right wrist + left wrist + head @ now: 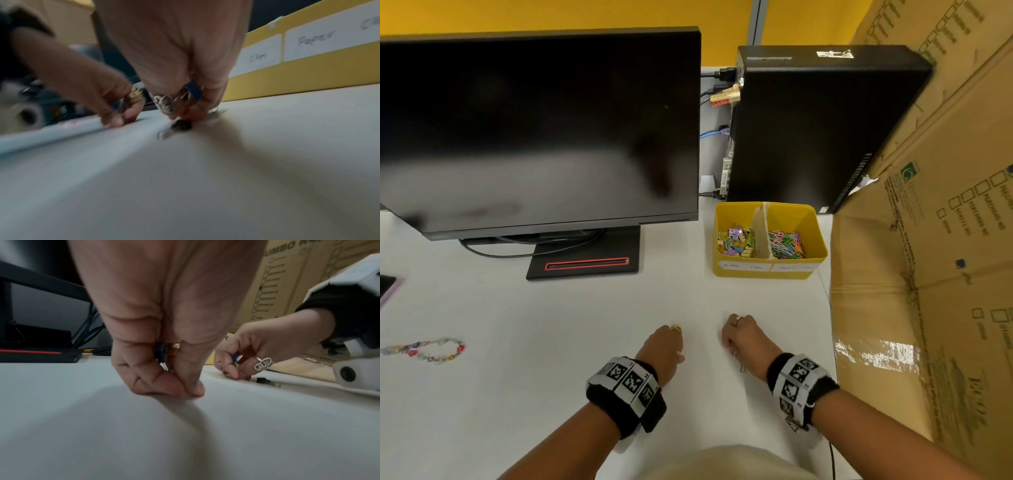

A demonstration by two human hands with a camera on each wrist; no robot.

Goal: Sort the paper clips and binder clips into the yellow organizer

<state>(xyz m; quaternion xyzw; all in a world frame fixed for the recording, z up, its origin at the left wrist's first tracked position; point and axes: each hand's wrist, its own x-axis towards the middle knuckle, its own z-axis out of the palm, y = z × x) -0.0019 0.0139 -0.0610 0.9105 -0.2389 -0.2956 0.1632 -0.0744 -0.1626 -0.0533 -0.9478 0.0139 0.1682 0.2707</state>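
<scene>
The yellow organizer (815, 236) stands at the back right; its left compartment holds binder clips (734, 240), its right one paper clips (787, 245). My left hand (185, 391) has its fingertips pinched together on the white table and grips a blue binder clip (161, 353) in the curled fingers. My right hand (180, 116), wearing a silver ring, grips another blue binder clip (193, 91). Its fingertips touch a black binder clip (182, 125) lying on the table. Both hands (671, 342) (736, 337) sit side by side in front of the organizer.
A dark monitor (537, 130) on its stand (585, 263) fills the back left, with a black computer tower (808, 126) behind the organizer. A big cardboard box (928, 274) walls off the right side. A beaded bracelet (424, 349) lies far left.
</scene>
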